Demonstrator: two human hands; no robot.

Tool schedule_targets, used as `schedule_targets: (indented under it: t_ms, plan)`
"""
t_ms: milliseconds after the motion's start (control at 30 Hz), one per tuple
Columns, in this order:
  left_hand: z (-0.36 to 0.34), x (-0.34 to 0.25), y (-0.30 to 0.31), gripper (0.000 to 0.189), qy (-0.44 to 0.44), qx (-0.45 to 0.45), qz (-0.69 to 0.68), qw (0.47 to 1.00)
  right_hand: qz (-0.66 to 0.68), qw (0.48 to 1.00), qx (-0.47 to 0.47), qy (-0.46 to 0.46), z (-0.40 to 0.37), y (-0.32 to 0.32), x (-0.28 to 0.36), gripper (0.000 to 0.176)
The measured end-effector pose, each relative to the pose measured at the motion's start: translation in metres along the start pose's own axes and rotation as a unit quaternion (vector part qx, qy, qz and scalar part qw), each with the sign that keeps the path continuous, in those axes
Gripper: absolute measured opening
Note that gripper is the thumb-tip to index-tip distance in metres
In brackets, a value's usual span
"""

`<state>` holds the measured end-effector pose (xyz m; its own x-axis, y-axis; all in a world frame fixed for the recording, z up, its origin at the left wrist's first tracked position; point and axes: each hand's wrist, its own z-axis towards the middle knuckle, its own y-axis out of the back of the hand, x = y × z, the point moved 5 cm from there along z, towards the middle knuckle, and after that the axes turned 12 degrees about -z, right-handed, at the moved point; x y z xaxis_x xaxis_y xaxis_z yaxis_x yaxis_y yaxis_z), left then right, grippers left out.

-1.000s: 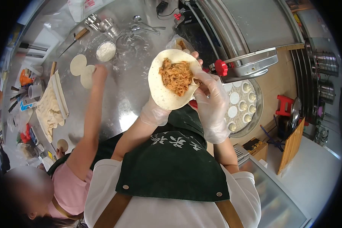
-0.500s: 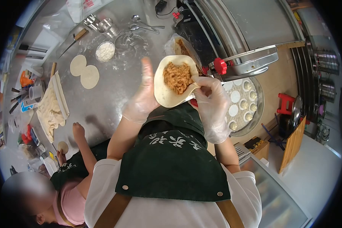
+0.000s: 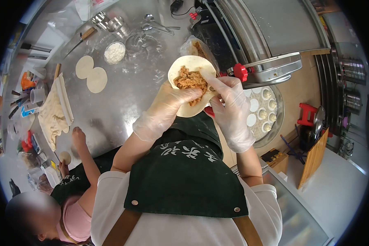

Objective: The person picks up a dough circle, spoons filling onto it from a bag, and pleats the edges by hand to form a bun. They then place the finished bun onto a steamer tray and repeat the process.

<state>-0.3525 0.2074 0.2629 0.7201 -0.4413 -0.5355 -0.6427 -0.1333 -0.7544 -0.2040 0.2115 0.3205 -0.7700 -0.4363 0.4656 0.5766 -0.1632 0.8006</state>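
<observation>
A round dough wrapper (image 3: 197,61) is held up in front of my apron, with brown minced filling (image 3: 187,79) on its middle. My left hand (image 3: 162,107), in a clear plastic glove, supports it from the left and below. Its thumb lies across the filling, and the other fingers are hidden under the dough. Also gloved, my right hand (image 3: 235,108) pinches the wrapper's right edge, where the dough is gathered into a small fold. Just beyond the wrapper rests a plastic bag (image 3: 203,47) containing similar brown filling.
Two dough rounds (image 3: 97,80) and a bowl of white dough pieces (image 3: 115,53) lie on the steel table (image 3: 123,90). A tray of small buns (image 3: 271,104) stands at right, below a machine with a red knob (image 3: 240,72). At left, a co-worker's hand (image 3: 64,168) holds a dough round.
My left hand, spread beside the wrapper before, has closed round it with the thumb over the filling. My right index finger now reaches over the edge. The co-worker's raised hand shifted slightly left.
</observation>
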Motion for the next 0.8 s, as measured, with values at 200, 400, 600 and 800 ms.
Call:
schedule_targets:
  t_ms: [200, 400, 600, 800]
  plan:
    - [0.003, -0.004, 0.005, 0.047, 0.064, 0.047, -0.022, 0.997, 0.037, 0.998, -0.033, 0.048, -0.007, -0.004, -0.007, 0.038]
    - [0.006, -0.004, 0.005, 0.047, 0.042, -0.005, 0.009, 0.999, 0.098, 0.993, -0.022, -0.069, -0.011, -0.009, -0.007, 0.042]
    - [0.008, -0.004, 0.006, 0.043, 0.036, -0.012, 0.059, 0.998, 0.080, 0.995, -0.006, -0.052, -0.016, -0.015, -0.013, 0.034]
    - [0.007, -0.007, 0.003, 0.043, 0.043, -0.013, 0.075, 0.996, 0.115, 0.986, 0.019, -0.116, -0.020, -0.018, -0.017, 0.031]
